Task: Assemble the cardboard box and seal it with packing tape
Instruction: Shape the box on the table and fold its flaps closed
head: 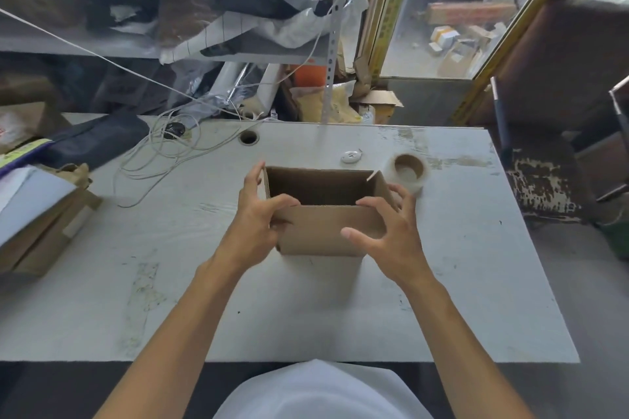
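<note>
On the worktop the box stands open-topped, tape just beyond. My left hand grips its left corner; my right hand hovers spread, holding nothing. I'd square the walls before folding flaps.

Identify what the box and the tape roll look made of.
Box: plain brown cardboard, matte, with thin raw edges at the open top. Tape roll: clear glossy film, seemingly plastic, wound on a brown core that looks like cardboard.
</note>
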Tool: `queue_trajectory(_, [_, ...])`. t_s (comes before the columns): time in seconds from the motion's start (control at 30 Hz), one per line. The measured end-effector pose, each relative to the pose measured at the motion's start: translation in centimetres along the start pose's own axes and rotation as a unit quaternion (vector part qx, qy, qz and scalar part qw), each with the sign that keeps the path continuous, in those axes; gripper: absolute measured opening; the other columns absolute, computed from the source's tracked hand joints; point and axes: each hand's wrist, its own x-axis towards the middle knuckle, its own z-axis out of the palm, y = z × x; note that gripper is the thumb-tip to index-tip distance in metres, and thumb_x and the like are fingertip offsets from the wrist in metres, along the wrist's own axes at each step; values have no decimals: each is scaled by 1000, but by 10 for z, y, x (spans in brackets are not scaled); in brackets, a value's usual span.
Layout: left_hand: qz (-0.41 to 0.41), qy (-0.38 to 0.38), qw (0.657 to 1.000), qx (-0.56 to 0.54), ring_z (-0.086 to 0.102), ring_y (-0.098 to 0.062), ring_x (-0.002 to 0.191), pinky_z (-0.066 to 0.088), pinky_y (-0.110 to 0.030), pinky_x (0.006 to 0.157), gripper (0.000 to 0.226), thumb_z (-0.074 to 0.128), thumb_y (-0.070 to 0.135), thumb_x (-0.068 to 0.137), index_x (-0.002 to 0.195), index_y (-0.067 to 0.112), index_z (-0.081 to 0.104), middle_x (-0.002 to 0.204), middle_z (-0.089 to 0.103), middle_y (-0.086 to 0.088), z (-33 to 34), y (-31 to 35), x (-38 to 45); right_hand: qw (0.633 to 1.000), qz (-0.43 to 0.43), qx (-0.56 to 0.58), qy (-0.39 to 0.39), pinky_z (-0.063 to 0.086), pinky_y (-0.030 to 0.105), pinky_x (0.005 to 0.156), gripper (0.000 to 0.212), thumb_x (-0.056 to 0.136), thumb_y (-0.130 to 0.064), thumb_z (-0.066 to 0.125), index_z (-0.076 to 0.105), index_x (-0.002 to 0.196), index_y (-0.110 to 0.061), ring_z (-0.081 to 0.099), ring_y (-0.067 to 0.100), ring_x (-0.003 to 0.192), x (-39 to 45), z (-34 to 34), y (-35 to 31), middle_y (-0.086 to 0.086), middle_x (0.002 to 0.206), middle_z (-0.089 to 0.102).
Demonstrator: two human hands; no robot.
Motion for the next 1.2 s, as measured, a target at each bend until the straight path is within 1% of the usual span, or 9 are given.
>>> queue_trajectory(0.1, [6,3,1000,6,11,-28,153,38,-38,113,37,71,-5,85,97,30,71,166,0,1,-3,8,2,999,-1,52,-2,31,12,100,17,78,-31,83,70,89,-32,29,-11,131,-2,2,1,-18,147,28])
queue_trajectory(0.17, [-12,8,999,-34,11,-24,154,35,-35,113,29,72,4,86,94,31,69,167,1,2,0,14,-2,996,11,90,-17,28,16,105,16,80,-30,81,72,92,-35,25,-13,134,-4,3,-1,-19,151,28])
queue_trajectory(0.37, [-8,40,996,-84,23,-13,151,30,-32,116,14,78,22,83,90,30,69,164,27,-2,8,19,-12,996,29,67,-52,26,25,110,63,81,-33,80,47,133,-47,13,4,144,-4,4,-9,-22,153,8])
queue_trajectory(0.6, [18,20,998,-48,40,-14,142,42,-36,109,16,75,13,85,97,22,70,152,47,-1,6,11,-13,999,17,28,10,35,9,97,65,82,-22,79,46,136,-34,36,6,128,-7,9,-4,-14,133,31])
queue_trajectory(0.77, [42,28,999,-15,43,-7,131,29,-9,101,11,74,5,86,93,9,66,123,67,-8,12,10,-12,996,28,82,-32,36,17,105,80,85,-17,76,32,150,-37,40,-6,129,-11,5,-3,-25,143,45])
queue_trajectory(0.83, [43,27,998,-35,49,-12,124,37,-10,99,10,74,2,85,91,7,67,117,68,-10,12,9,-12,994,38,92,-40,40,24,109,79,85,-17,76,34,149,-36,41,-10,131,-10,2,-2,-24,145,48])
queue_trajectory(0.93, [34,41,997,-51,39,0,133,45,-33,102,24,75,5,84,102,18,66,144,50,0,8,8,-12,993,61,85,-54,38,29,108,86,83,-24,79,28,150,-40,42,-7,132,-4,-3,-1,-30,138,52])
queue_trajectory(1.07, [-21,21,999,-19,61,-23,114,56,-35,83,96,78,12,83,150,52,22,167,-11,5,-1,15,-5,991,77,82,-78,28,30,109,116,77,-30,84,-1,154,-47,41,0,132,10,-11,0,-24,135,57])
queue_trajectory(1.2, [-34,-12,999,-25,54,-19,130,50,-29,86,114,81,22,82,150,59,-3,166,-20,9,-1,19,3,990,75,25,-116,39,31,102,121,77,-37,83,-10,153,-48,52,12,127,21,-9,-4,-5,147,49])
